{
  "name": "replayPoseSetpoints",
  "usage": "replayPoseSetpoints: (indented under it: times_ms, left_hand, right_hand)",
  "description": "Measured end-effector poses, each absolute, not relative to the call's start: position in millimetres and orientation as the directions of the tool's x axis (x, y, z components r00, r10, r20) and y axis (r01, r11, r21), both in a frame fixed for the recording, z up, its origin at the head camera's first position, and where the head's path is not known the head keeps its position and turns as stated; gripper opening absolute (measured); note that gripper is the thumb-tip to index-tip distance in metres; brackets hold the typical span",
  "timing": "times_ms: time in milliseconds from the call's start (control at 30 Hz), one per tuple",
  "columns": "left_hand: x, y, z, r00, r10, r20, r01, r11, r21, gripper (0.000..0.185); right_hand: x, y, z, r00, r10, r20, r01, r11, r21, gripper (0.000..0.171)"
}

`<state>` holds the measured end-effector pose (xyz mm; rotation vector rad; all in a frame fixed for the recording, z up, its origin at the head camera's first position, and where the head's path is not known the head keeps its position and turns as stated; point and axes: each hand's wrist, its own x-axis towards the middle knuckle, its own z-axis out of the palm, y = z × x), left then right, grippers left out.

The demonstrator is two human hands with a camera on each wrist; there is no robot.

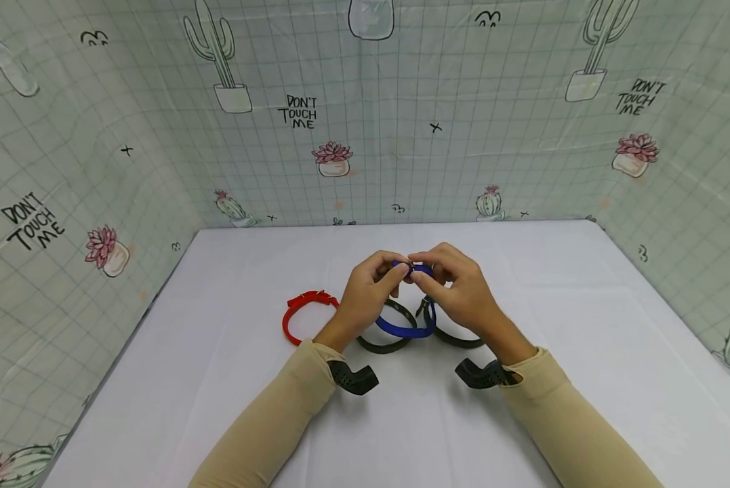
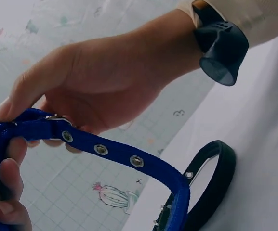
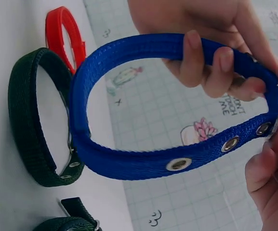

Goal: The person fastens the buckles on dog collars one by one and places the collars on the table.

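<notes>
Holding the blue collar [image 1: 404, 330] up off the white tabletop [image 1: 230, 407], I have both hands on its buckle end, near the middle of the tabletop. My left hand [image 1: 367, 295] pinches the strap with thumb and fingers curled round it, and my right hand [image 1: 456, 291] pinches it too, just beside the left, so the fingertips almost touch. Both hands are equally near the buckle; the rest of the loop hangs down from them toward me, with its row of metal holes [image 3: 179, 164] running along the side nearer my right hand. Under the loop lie two dark green collars [image 1: 389, 344], one below each hand, and I cannot tell if the blue one touches them. A red collar [image 1: 297, 312] lies further toward the left edge, apart from the others. I see no box or bowl, so nothing is inside anything.
</notes>
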<state>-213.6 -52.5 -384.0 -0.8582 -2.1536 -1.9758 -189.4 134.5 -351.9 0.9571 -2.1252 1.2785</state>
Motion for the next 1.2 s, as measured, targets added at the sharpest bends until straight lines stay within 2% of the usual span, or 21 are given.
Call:
replayPoseSetpoints:
  times_ms: [133,367,633,967,1200]
  left_hand:
    - [-212,-51,-383,-0.842,0.329,0.427,0.464,0.037,0.885,0.023]
    - [-212,-50,-384,-0.865,0.27,0.423,0.418,-0.076,0.905,0.026]
    - [-211,-51,-384,-0.871,0.206,0.445,0.43,-0.117,0.895,0.029]
    - [-209,-52,-383,-0.879,0.208,0.43,0.402,-0.164,0.901,0.036]
    - [-212,-48,-386,-0.87,0.225,0.439,0.39,-0.232,0.891,0.033]
  right_hand:
    - [-199,139,-361,-0.692,-0.317,0.648,-0.72,0.364,-0.591,0.027]
    - [-212,146,-376,-0.791,-0.266,0.551,-0.611,0.32,-0.724,0.015]
    - [-212,145,-381,-0.803,-0.266,0.534,-0.594,0.273,-0.757,0.019]
    - [-211,141,-385,-0.847,-0.256,0.466,-0.502,0.096,-0.86,0.02]
    - [-210,138,-387,-0.855,-0.208,0.474,-0.492,0.039,-0.87,0.019]
